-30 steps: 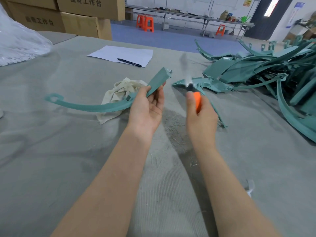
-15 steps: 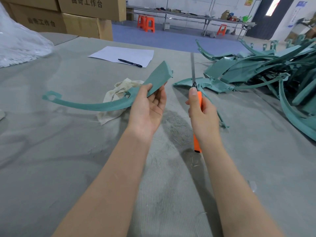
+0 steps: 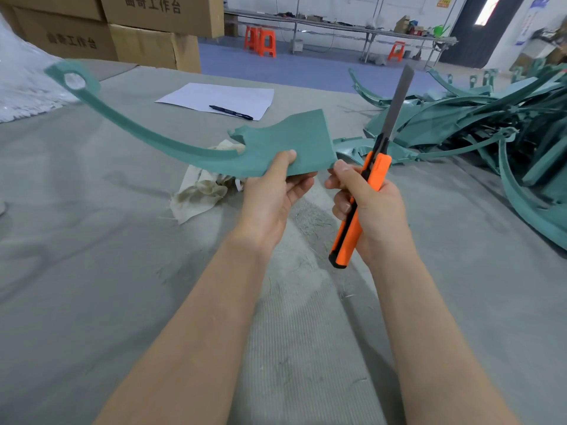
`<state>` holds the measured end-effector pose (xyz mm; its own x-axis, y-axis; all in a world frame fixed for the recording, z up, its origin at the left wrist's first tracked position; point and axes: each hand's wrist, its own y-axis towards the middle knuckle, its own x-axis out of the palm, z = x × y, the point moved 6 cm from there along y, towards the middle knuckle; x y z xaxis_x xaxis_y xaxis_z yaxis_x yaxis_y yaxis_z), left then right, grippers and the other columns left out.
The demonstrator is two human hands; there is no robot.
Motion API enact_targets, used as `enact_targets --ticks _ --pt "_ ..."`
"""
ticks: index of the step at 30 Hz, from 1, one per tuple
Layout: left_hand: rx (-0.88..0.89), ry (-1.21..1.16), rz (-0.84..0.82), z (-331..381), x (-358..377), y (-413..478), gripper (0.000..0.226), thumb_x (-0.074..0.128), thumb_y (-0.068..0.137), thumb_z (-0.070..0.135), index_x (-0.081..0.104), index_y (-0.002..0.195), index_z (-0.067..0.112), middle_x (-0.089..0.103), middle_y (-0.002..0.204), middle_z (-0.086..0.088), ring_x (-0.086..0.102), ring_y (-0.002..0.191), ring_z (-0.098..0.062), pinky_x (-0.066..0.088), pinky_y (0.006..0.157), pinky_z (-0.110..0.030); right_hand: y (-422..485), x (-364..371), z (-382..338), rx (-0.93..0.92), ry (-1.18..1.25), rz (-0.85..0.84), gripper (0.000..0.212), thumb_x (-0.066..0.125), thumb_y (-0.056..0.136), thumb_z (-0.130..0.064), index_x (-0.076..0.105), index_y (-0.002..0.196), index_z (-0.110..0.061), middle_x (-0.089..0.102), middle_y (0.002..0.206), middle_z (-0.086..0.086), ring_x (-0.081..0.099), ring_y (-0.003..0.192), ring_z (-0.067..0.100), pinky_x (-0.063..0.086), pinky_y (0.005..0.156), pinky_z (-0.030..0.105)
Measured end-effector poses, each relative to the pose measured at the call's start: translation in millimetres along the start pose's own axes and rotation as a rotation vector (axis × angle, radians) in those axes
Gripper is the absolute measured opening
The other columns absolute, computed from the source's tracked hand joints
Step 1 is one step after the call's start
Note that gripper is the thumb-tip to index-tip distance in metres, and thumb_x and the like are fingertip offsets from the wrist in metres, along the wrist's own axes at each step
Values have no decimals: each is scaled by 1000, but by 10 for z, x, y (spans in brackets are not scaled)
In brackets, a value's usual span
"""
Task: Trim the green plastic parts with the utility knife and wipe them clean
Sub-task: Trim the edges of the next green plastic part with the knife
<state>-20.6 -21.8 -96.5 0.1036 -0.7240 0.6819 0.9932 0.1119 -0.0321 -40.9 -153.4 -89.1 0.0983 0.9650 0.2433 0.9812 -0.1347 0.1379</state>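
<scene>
Green plastic part [image 3: 291, 142] — higher than before, pinched in left hand [image 3: 273, 197] — utility knife [image 3: 379, 170] gripped upright in right hand [image 3: 377, 210]

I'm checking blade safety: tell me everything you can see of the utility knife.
The utility knife has an orange handle with black trim and a black butt, plastic by its look. Its long grey blade is pushed far out and points up, leaning right. The right hand grips the handle around its middle, holding it in the air above the grey table. The blade touches nothing; the green part in the left hand is just left of it.
</scene>
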Motion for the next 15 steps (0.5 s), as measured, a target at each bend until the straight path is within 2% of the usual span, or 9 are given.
enact_targets --ticks 8,15 --pt "-26 -21 -49 -4 16 -6 18 52 95 8 56 112 7 65 82 -3 65 59 -7 51 55 -18 -35 36 -41 -22 65 -77 18 55 96 -12 64 81 -8 64 65 1 40 47 10 37 48 17" --pt "19 3 -48 8 1 8 14 53 95 8 58 109 9 67 84 -2 67 62 -8 51 57 -18 -42 18 -45 -29 36 -46 19 54 96 -11 63 79 -8 55 57 -4 41 48 8 36 48 17"
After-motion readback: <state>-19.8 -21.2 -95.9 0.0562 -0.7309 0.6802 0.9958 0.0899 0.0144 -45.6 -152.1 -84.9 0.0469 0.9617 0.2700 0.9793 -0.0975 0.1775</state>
